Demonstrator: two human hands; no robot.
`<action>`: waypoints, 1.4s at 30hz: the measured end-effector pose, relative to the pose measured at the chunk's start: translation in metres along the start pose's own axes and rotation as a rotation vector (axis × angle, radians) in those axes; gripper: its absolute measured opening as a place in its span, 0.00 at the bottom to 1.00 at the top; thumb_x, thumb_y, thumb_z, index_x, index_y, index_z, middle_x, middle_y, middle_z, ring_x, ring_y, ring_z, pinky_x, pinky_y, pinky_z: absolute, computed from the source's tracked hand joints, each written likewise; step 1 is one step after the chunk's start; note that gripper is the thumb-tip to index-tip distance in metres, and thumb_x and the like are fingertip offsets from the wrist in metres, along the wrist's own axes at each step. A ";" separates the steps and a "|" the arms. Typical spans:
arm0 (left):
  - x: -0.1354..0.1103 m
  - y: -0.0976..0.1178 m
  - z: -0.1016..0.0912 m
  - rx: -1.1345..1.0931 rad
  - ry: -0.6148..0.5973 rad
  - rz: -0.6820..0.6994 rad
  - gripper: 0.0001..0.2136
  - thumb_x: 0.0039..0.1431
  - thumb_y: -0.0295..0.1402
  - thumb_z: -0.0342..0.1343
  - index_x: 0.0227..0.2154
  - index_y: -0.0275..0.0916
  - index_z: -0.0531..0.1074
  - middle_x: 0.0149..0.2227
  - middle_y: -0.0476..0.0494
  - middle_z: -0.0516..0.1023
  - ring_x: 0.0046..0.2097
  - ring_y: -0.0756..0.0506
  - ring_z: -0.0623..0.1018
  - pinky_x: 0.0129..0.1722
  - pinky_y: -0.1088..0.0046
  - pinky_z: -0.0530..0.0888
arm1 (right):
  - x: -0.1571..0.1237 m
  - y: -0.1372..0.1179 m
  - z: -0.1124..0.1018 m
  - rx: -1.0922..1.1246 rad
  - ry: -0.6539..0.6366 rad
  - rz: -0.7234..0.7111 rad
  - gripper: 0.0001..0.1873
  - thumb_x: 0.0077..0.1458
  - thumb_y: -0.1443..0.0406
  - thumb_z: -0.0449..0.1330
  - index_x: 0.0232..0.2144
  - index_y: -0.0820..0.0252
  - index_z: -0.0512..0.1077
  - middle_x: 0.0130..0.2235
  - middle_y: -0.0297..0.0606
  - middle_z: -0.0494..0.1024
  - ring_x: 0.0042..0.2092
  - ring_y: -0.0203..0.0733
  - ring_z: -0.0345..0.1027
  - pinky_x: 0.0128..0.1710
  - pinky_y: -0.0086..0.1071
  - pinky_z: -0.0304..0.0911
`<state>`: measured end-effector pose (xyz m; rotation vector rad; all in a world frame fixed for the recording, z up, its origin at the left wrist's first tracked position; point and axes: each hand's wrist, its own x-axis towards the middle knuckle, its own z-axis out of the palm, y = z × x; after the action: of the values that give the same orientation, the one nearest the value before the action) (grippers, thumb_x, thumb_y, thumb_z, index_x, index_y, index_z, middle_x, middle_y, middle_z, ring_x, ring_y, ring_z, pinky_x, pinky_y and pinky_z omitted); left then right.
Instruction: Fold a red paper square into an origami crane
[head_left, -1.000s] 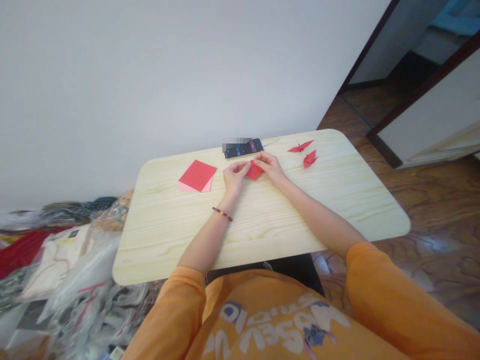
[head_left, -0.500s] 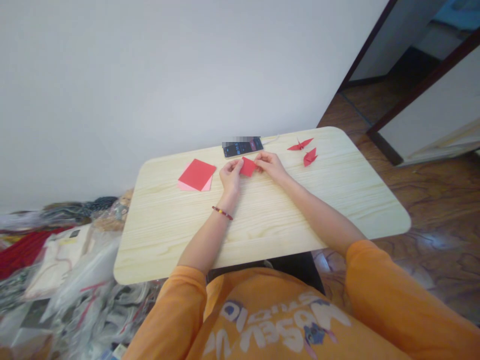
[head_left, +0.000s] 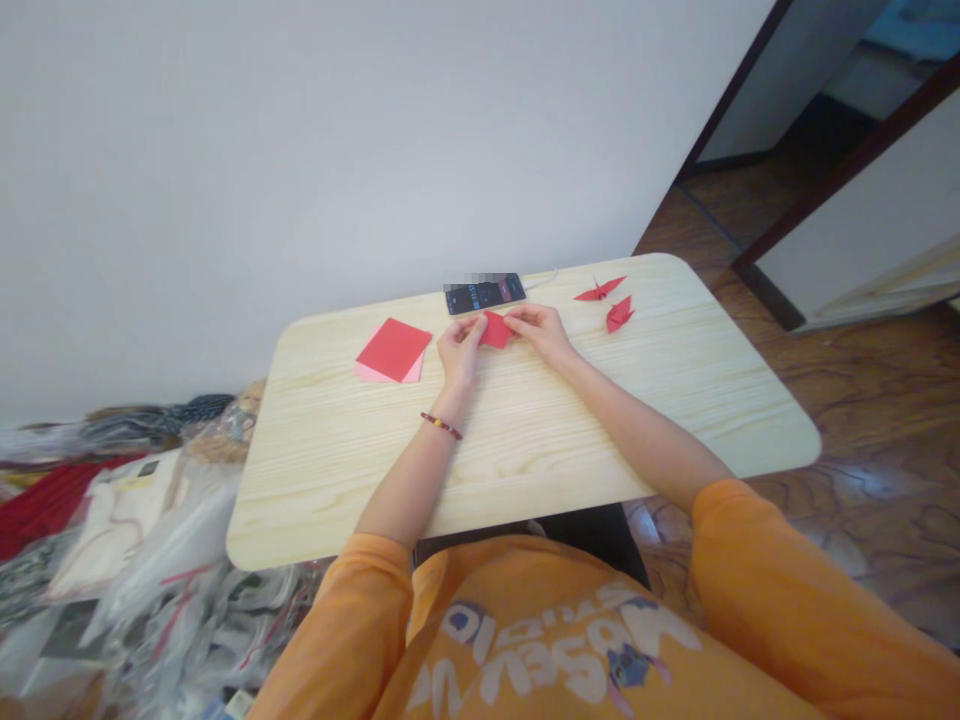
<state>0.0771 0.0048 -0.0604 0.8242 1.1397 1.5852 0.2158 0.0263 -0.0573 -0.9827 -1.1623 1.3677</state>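
Orange sweatshirt [head_left: 480,570] w/ white print, prob. beaded bracelet [head_left: 441,426], L wrist [head_left: 454,395].

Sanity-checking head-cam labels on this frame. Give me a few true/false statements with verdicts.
1. The left hand and right hand both grip the folded red paper. True.
2. The beaded bracelet is on the right wrist. False: it is on the left wrist.
3. The phone lies on the red-and-pink paper stack. False: it lies directly on the table, apart from the stack.
4. A red origami crane and a second crane sit right of the hands. True.
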 end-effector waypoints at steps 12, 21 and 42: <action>0.002 0.011 -0.009 0.416 -0.192 -0.030 0.05 0.45 0.30 0.62 0.25 0.35 0.78 0.25 0.45 0.79 0.27 0.50 0.75 0.31 0.75 0.71 | 0.001 0.006 -0.008 -0.281 -0.045 -0.166 0.08 0.45 0.61 0.62 0.26 0.60 0.72 0.27 0.33 0.74 0.31 0.37 0.66 0.34 0.32 0.60; 0.010 0.014 -0.019 0.326 -0.150 -0.089 0.07 0.43 0.32 0.63 0.26 0.34 0.77 0.25 0.47 0.78 0.27 0.52 0.75 0.33 0.75 0.73 | 0.012 0.003 -0.023 -0.090 0.190 -0.094 0.11 0.37 0.59 0.66 0.22 0.58 0.71 0.24 0.30 0.73 0.29 0.35 0.63 0.32 0.30 0.60; 0.000 0.018 -0.010 0.067 -0.443 -0.067 0.26 0.38 0.37 0.71 0.45 0.42 0.76 0.38 0.43 0.80 0.37 0.47 0.79 0.42 0.67 0.77 | 0.000 -0.007 -0.012 0.292 0.002 0.196 0.12 0.33 0.64 0.72 0.23 0.62 0.75 0.29 0.35 0.79 0.33 0.37 0.71 0.40 0.34 0.68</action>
<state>0.0626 0.0003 -0.0469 1.1042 0.8906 1.2321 0.2285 0.0281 -0.0524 -0.9022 -0.8501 1.6384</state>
